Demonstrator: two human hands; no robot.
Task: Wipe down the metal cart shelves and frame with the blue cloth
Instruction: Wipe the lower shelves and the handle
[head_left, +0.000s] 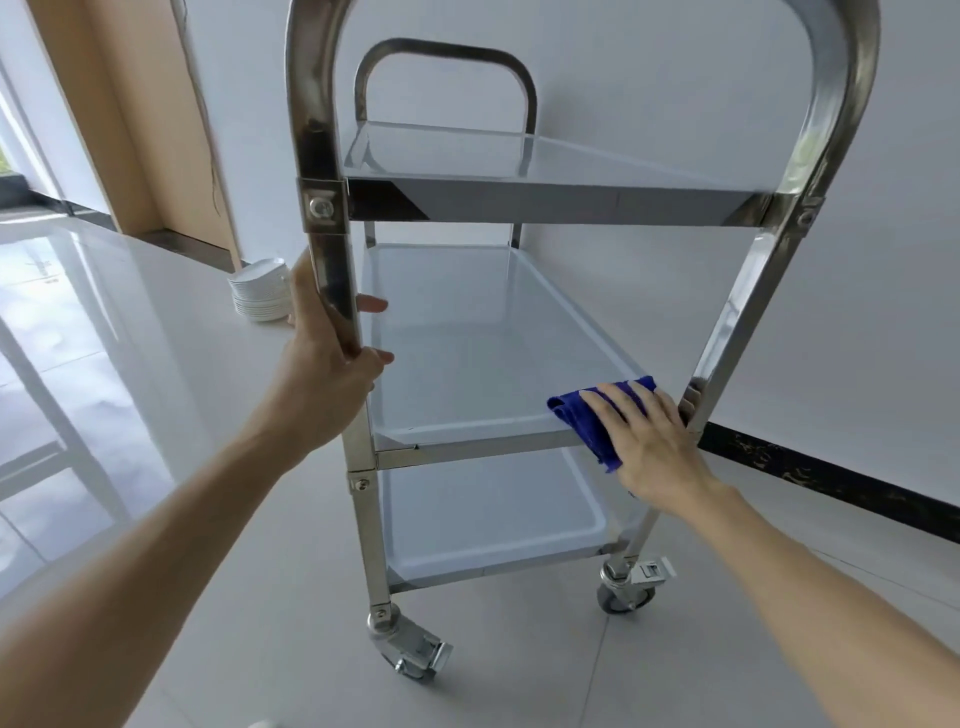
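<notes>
Wiping is on the middle shelf (467, 353) right now, lower right of centre in the frame. The right hand (654, 436) lies flat on the blue cloth (587, 415), fingers spread and straight, pressing it onto the shelf's near right corner, right beside the right upright of the frame (748, 312). Part of the cloth hangs over the front lip.

The left hand (322, 358) is wrapped around the left upright (332, 291), centre left of the frame, with fingertips showing on the shelf side of the post.

How it'll handle, as far as I can judge: the cloth is soft and floppy, so a flat palm keeps it from bunching better than a pinch would. For the tubes I'd wrap it around the post and slide along.

The cart (519, 208) looks like polished steel, stiff but probably fairly light, and it sits on casters (410, 654) (there are brake tabs on them, but I can't tell if they're locked). That could let it roll under a sideways push, so holding the upright while wiping makes sense. The shelf rims and brackets look like the spots where a cloth could snag.

Top shelf (519, 161) and bottom shelf (488, 519) are both bare. A stack of white plates (260, 291) sits on the floor at centre left, well apart from the cart.
</notes>
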